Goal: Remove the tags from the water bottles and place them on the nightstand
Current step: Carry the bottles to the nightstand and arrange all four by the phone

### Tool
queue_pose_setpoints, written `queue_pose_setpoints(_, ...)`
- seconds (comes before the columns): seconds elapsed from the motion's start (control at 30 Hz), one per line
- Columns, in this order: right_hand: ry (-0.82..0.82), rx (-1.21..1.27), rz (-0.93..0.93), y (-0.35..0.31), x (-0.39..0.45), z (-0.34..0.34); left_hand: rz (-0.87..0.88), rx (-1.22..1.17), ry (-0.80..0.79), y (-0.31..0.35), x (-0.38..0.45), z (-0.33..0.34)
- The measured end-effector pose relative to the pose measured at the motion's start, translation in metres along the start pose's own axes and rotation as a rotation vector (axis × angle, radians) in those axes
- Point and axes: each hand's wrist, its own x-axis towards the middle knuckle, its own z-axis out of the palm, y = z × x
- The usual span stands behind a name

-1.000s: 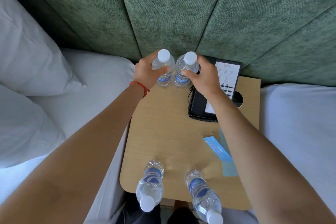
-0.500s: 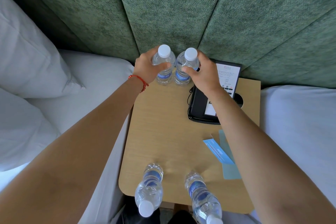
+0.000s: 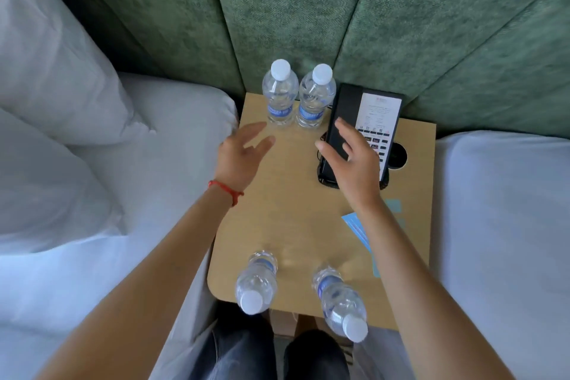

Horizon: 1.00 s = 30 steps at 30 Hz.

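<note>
The nightstand (image 3: 296, 213) is a pale wood-grain top with rounded front corners, and everything here is placed against it. At its back edge stand two clear ribbed plastic water bottles, upright and just beside each other, each with a white screw cap and a blue label band: the back left bottle (image 3: 280, 95) and the back right bottle (image 3: 317, 99). At its front edge stand two more of the same kind, apart from one another: the front left bottle (image 3: 256, 284) and the front right bottle (image 3: 339, 299). A glossy black telephone (image 3: 361, 136) with a white printed card on its face sits on the nightstand's back right part. Light blue paper tags (image 3: 357, 230) lie flat near its right edge, partly hidden by the right forearm. The left hand (image 3: 240, 157), a red cord at its wrist, hovers over the nightstand's left side just short of the back bottles, fingers spread and loose, holding nothing. The right hand (image 3: 351, 160) hangs over the telephone, fingers splayed wide and empty. Behind the nightstand rise green woven upholstered panels (image 3: 287, 9); white bedding (image 3: 92, 163) flanks it on both sides.
</note>
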Motion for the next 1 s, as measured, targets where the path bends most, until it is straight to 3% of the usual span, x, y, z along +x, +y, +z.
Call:
queue_pose_setpoints(0.27, -0.025, 0.03, -0.027, -0.006, -0.104, -0.029, -0.018, -0.081, -0.122, -0.002, -0.112, -0.014)
queue_pose_setpoints(0.5, -0.095, -0.053, -0.033, 0.01, -0.172, -0.052, -0.047, 0.004, -0.162, -0.023, -0.175, -0.026)
queue_pose_setpoints(1.0, -0.133, -0.246, -0.062, 0.054, -0.234, -0.067, -0.023, 0.161, -0.102, -0.054, -0.218, -0.033)
